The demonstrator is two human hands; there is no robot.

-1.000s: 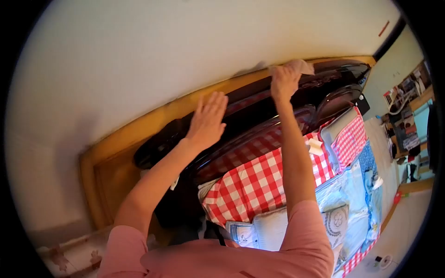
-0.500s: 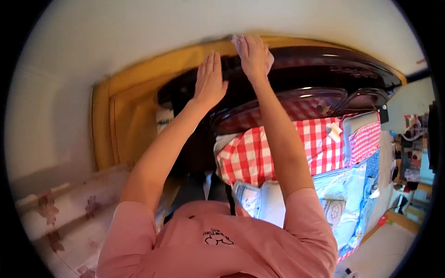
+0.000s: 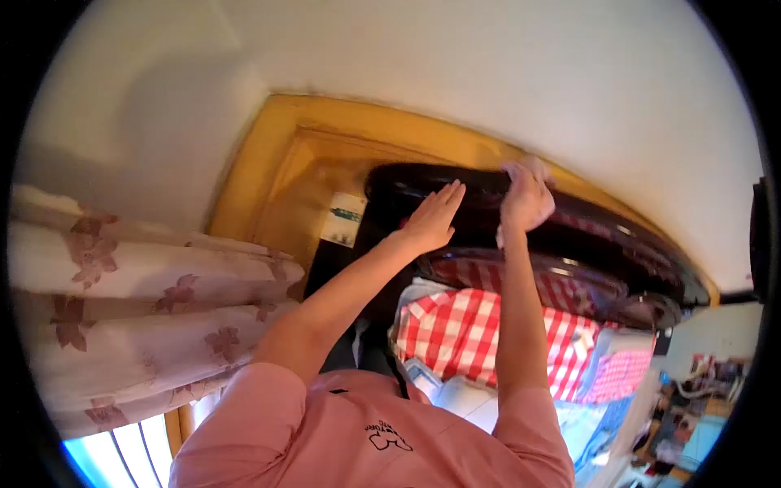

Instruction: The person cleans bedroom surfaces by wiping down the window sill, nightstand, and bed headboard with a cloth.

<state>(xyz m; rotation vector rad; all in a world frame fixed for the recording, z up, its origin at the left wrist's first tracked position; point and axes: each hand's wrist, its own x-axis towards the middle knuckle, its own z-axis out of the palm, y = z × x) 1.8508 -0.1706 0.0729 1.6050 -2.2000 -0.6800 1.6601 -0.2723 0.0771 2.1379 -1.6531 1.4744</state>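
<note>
My left hand [image 3: 431, 220] lies flat, fingers stretched out, on the dark glossy headboard [image 3: 480, 213] near its left end. Farther right, at the headboard's top edge by the wooden wall panel, my right hand [image 3: 525, 199] is closed on a pale pinkish cloth [image 3: 530, 169]. Parts of the cloth stick out above the fingers and below the palm. Below both hands is a red and white checked cover [image 3: 464, 329] on the bed.
A yellow-brown wooden panel [image 3: 268, 163] borders the wall behind the headboard. A flowered curtain [image 3: 146, 305] hangs at the left. A white card [image 3: 343, 220] is beside the headboard's left end. Cluttered shelves [image 3: 704, 415] stand at the far right.
The view has turned toward the curtain and window. My right hand, still holding the cloth, has moved leftward along the headboard from its right part. My left hand remains open near the left end.
</note>
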